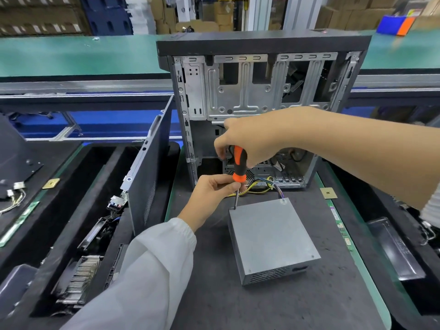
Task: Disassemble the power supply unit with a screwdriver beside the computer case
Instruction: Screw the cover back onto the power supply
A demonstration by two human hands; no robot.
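A grey metal power supply unit (271, 236) lies flat on the dark mat, its coloured cables (259, 184) running back into the open computer case (259, 96) that stands behind it. An orange and black screwdriver (238, 167) stands upright with its tip on the unit's far left corner. My right hand (252, 139) grips the top of the handle from above. My left hand (214, 196) pinches the handle's lower end where the shaft begins.
The case's side panel (147, 167) leans upright to the left. Left trays hold a heatsink (81, 279), a fan and connectors. Memory sticks (340, 225) lie along the mat's right edge. A green conveyor (78, 53) runs behind.
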